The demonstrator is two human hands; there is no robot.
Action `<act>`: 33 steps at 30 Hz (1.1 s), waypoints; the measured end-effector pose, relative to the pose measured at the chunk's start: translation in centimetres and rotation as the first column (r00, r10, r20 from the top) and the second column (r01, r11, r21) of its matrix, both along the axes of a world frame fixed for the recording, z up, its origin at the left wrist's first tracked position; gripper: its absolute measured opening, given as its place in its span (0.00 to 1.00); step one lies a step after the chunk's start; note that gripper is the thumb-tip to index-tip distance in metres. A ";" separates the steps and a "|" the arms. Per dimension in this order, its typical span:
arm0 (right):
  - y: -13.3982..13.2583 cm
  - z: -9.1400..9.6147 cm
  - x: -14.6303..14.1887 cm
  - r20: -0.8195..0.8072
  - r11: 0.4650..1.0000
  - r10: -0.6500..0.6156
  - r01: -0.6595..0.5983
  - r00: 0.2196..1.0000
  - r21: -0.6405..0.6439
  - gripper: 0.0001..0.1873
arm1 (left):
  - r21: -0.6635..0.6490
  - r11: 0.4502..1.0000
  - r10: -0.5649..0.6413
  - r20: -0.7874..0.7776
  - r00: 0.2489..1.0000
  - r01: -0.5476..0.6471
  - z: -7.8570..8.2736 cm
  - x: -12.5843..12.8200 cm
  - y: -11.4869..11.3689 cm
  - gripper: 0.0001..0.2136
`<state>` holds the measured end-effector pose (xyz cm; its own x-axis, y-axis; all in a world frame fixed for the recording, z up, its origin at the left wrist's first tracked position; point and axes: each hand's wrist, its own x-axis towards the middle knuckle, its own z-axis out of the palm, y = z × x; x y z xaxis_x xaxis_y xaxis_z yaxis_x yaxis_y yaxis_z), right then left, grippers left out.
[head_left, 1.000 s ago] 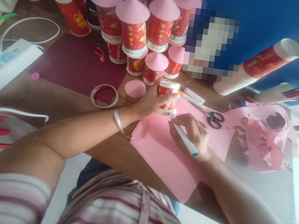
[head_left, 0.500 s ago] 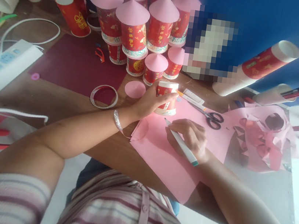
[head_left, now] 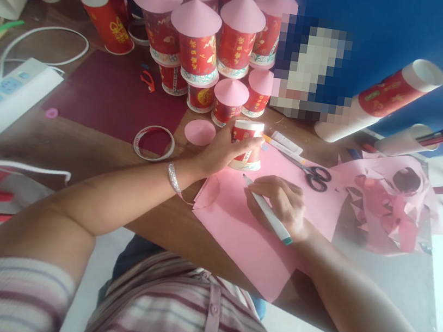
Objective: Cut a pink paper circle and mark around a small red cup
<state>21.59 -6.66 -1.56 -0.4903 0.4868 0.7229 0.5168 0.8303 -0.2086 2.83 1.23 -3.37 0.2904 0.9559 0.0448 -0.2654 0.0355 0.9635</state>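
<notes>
My left hand [head_left: 223,152] is wrapped round a short red and white paper cup [head_left: 248,131], upright over the pink paper sheet [head_left: 233,228]. A white marker pen [head_left: 270,217] with a green end is pinched in my right hand [head_left: 282,199]. Its tip is a little below the cup and apart from it. Beyond my left hand stand several red paper cups [head_left: 237,55] with pink cone roofs, some stacked on others. A pink paper disc [head_left: 200,132] lies to the left of the cup I hold.
Black-handled scissors [head_left: 317,178] rest on the pink sheet, with a crumpled heap of pink scraps [head_left: 389,206] to their right. A tape roll [head_left: 154,143] lies by a dark red sheet [head_left: 123,103]. At the left sits a power strip [head_left: 12,95] with white cables. A paper tube [head_left: 382,103] leans right.
</notes>
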 end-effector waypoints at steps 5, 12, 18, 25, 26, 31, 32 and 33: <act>0.1 0.0 0.0 -0.011 1.000 -0.007 0.007 1.000 0.004 0.10 | 0.022 1.000 0.018 -0.019 1.000 -0.017 0.1 0.1 0.0 0.19; 0.1 0.1 -0.1 0.000 1.000 -0.015 0.015 1.000 0.016 0.09 | -0.013 0.999 0.030 -0.041 0.999 -0.031 0.3 0.2 -0.1 0.21; 0.2 0.0 -0.1 0.004 0.999 -0.026 0.026 1.000 0.022 0.09 | 0.007 1.000 0.019 -0.060 0.998 -0.018 0.6 0.2 -0.2 0.20; 0.2 -0.2 0.0 0.001 1.000 -0.013 0.013 1.000 0.000 0.08 | 0.008 0.998 0.063 -0.131 0.989 -0.063 0.7 0.1 -0.3 0.23; 0.2 -0.2 0.1 0.000 1.000 -0.012 0.012 1.000 -0.002 0.09 | 0.004 0.998 0.067 -0.131 0.989 -0.067 0.7 0.1 -0.3 0.24; 0.3 -0.1 0.0 -0.003 1.000 -0.004 0.004 1.000 -0.005 0.09 | -0.010 0.998 0.058 -0.127 0.990 -0.059 0.5 0.1 -0.3 0.25; 0.2 -0.1 0.1 -0.004 1.000 -0.004 0.004 1.000 -0.004 0.09 | -0.006 0.998 0.056 -0.126 0.990 -0.057 0.5 0.1 -0.3 0.26; 0.2 -0.2 0.1 -0.005 1.000 -0.005 0.005 1.000 -0.005 0.10 | -0.001 0.998 0.057 -0.124 0.991 -0.057 0.5 0.1 -0.3 0.26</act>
